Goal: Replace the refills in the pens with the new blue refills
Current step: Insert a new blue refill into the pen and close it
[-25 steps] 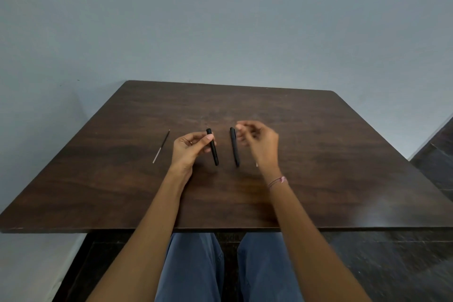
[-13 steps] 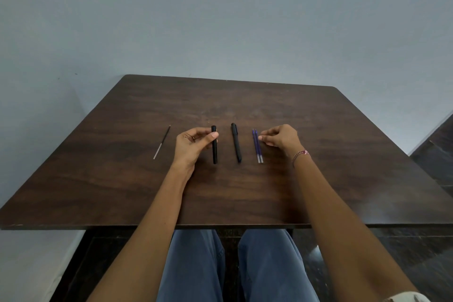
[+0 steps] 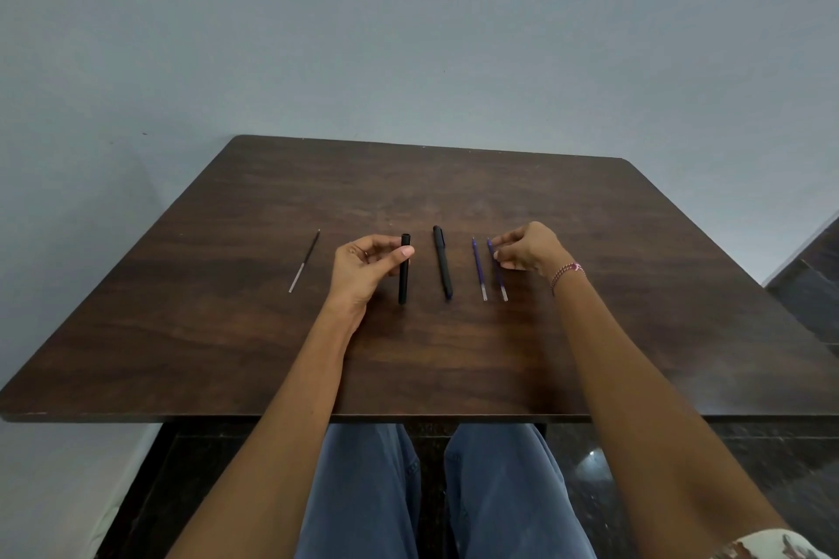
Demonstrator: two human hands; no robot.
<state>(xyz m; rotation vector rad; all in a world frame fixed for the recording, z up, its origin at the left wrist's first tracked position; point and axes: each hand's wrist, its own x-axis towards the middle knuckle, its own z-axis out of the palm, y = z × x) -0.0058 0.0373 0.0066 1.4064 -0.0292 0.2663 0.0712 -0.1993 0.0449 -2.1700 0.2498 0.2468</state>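
Two blue refills lie side by side on the right part of the dark wooden table [image 3: 635, 331], long axes running near to far, pale ends toward the person. The right hand [image 3: 529, 247] is at the far end of the outer blue refill [image 3: 498, 272], fingertips pinched narrow against it; whether it is gripped or only touched I cannot tell. The inner blue refill [image 3: 478, 270] lies just beside it, untouched, on the hand's left.

Left of those sits a whole black pen [image 3: 442, 263], also lying near to far, with nobody touching it. Further left, the left hand [image 3: 363, 263] holds a black pen barrel [image 3: 403, 270] between thumb and fingers near its far end, the near end down by the table. Its far end looks open, which suggests the old filling is out. Well off to the left lies a thin dark refill [image 3: 305, 261], probably the spent one.

Judging by this, the outer refill must be lifted and carried left, past the whole pen, to reach the barrel's open end, so the right hand is the one placed to do it.
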